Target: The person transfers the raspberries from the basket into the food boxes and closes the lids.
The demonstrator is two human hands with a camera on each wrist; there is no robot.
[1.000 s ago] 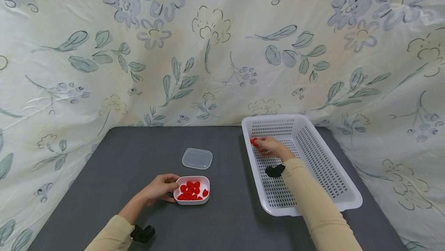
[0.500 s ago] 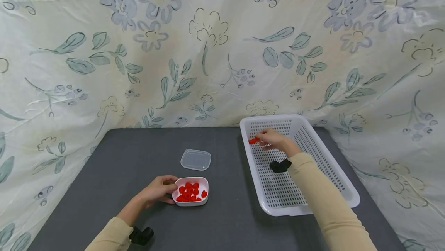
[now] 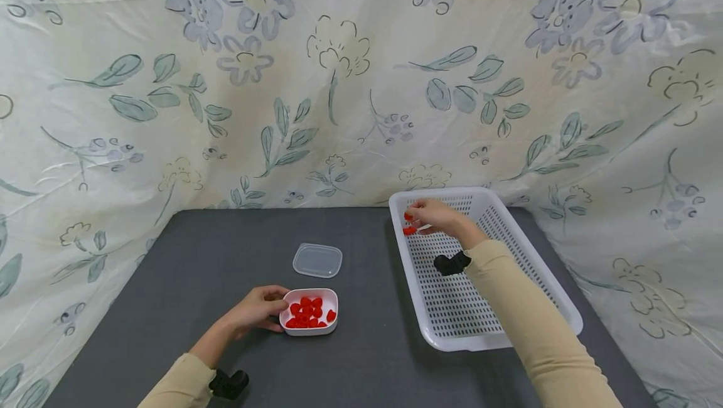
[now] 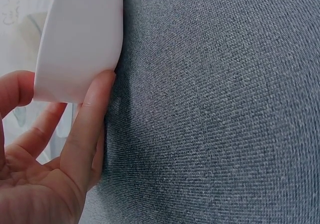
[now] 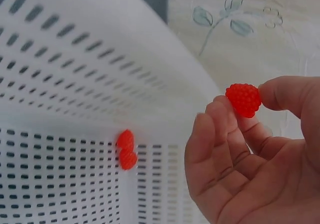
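My right hand point(image 3: 436, 216) pinches a red raspberry point(image 5: 243, 100) between thumb and fingertips, over the far left corner of the white perforated basket point(image 3: 418, 307). Below it in the basket, two more raspberries point(image 5: 127, 150) lie together where the floor meets the wall. On the grey table, my left hand point(image 3: 261, 309) grips the left end of a small white container point(image 3: 310, 332). One digit bends over its rim while another lies along its outer wall, as the left wrist view shows. Several raspberries point(image 3: 305, 319) lie inside this container.
A translucent lid point(image 3: 317, 260) lies flat on the dark grey table point(image 3: 237, 238) just behind the container. The basket takes up the right side of the table. A flower-patterned curtain point(image 3: 339, 81) hangs behind and along both sides.
My right hand has lifted slightly, and a raspberry now shows in its fingertips, apart from those in the basket. The left hand keeps its place on the container.
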